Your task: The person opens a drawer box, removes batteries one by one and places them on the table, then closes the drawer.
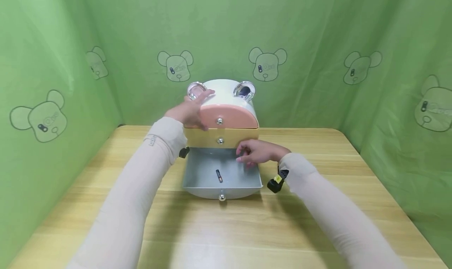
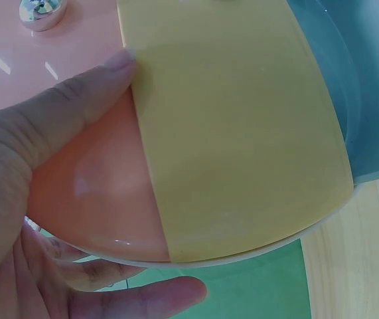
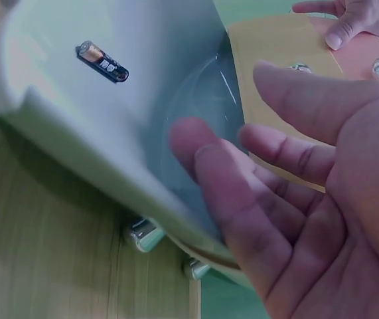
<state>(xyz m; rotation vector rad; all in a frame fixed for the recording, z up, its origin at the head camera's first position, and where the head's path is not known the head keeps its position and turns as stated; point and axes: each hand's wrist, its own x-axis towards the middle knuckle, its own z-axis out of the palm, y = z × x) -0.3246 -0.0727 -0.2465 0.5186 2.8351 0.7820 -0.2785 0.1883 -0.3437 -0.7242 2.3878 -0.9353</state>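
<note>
A small drawer cabinet with a white rounded top stands in the middle of the table. My left hand holds its upper left side. The thumb lies across the pink front, its tip at the seam with the yellow drawer. At the bottom, the grey drawer is pulled out. One battery, dark with a copper-coloured end, lies in it. Over the drawer's right side hovers my right hand, fingers loosely bent and nothing held in them.
Two shiny round ears stick up from the cabinet. Each drawer front has a silver knob. Below the cabinet, short silver feet show. Green curtains with bear-head prints surround the wooden table at the back and sides.
</note>
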